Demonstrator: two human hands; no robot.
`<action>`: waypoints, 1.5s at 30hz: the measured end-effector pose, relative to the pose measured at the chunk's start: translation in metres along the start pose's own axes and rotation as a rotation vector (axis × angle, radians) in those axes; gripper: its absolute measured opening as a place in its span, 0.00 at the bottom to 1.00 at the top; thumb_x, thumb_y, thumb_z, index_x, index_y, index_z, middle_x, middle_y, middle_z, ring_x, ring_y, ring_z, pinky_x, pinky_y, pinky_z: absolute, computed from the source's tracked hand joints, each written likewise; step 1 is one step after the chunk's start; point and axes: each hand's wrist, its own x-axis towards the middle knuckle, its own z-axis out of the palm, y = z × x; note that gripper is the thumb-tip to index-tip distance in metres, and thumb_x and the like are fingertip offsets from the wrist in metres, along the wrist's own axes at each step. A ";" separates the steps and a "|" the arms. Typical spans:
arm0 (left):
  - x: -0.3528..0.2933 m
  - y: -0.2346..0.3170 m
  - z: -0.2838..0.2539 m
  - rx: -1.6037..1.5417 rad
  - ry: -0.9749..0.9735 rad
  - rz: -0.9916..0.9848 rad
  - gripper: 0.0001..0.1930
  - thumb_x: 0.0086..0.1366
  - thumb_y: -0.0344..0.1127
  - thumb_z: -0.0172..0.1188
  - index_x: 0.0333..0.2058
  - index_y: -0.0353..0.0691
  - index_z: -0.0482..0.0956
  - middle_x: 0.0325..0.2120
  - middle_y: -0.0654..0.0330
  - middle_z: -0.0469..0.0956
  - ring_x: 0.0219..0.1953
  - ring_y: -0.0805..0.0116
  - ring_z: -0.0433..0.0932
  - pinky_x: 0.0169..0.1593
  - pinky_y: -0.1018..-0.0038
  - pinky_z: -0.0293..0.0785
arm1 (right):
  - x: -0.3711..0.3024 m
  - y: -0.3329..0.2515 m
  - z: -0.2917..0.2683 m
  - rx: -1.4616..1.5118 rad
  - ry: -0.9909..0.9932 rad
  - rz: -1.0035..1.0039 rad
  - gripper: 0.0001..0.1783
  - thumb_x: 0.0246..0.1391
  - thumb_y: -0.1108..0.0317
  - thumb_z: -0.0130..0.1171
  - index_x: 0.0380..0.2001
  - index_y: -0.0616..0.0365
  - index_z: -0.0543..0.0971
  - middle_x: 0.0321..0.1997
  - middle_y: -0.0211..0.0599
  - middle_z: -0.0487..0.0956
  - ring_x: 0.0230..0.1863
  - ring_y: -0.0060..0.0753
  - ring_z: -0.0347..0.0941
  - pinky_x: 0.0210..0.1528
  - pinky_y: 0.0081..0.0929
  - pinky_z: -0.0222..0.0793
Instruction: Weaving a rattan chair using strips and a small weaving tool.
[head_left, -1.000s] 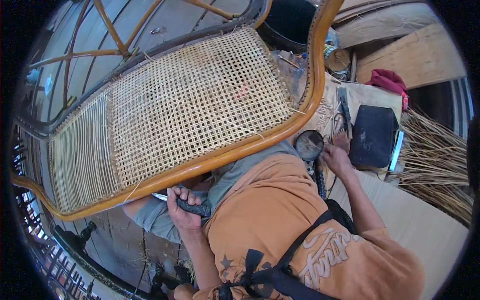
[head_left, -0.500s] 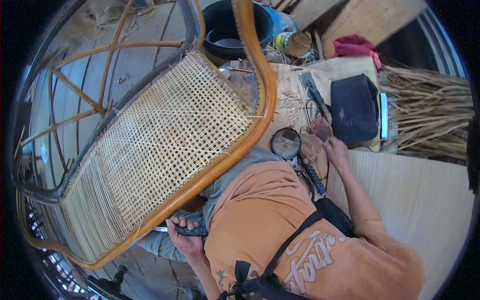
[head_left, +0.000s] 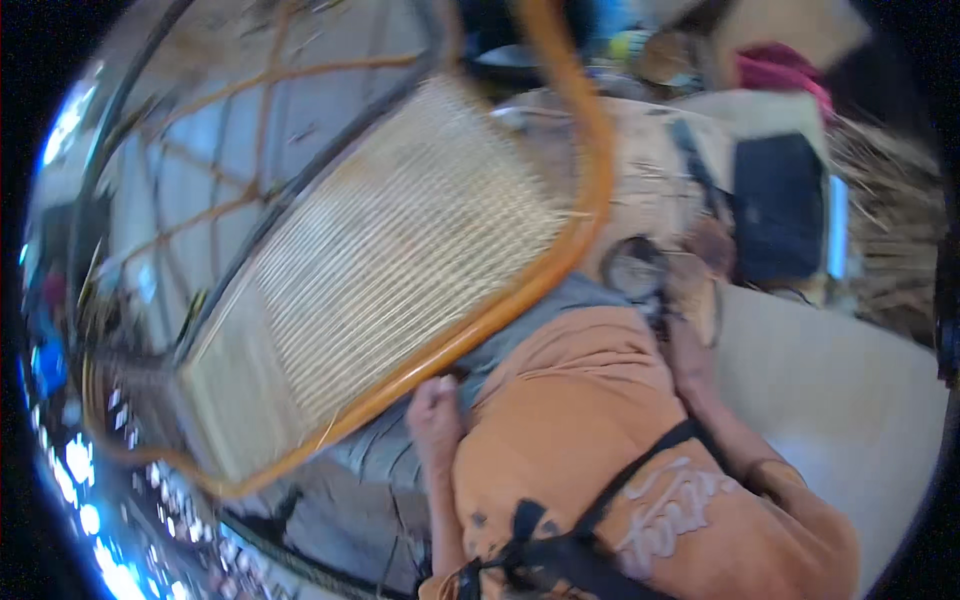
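Note:
A rattan frame with a woven cane panel point(head_left: 410, 240) leans across my lap, its glossy orange-brown rail point(head_left: 470, 335) on the near side. My left hand point(head_left: 435, 410) is closed just below that rail, close to my body; what its fingers hold, if anything, I cannot make out. On my right, my right hand point(head_left: 685, 345) reaches down beside a flat brown piece point(head_left: 692, 290) and a round dark tin point(head_left: 635, 268). Motion blur smears its fingers, so its grip is unclear.
A black box-shaped pouch point(head_left: 778, 205) lies on the work board at the right. Beyond it are a red cloth point(head_left: 780, 70) and a bundle of rattan strips point(head_left: 885, 200). A dark tub point(head_left: 500, 35) stands behind the frame. Pale board point(head_left: 830, 390) extends to my right.
The whole view has shifted, moving the scene right. My right hand has drawn back from the brown piece toward me. The dark-handled tool seen in my left hand no longer shows.

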 end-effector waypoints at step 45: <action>0.008 -0.101 -0.118 -1.039 0.930 -0.435 0.05 0.60 0.30 0.54 0.33 0.35 0.69 0.15 0.65 0.67 0.14 0.79 0.64 0.20 0.82 0.64 | -0.044 -0.440 0.022 -0.407 -1.467 -0.572 0.33 0.58 0.40 0.37 0.16 0.60 0.68 0.11 0.31 0.67 0.15 0.29 0.68 0.22 0.31 0.66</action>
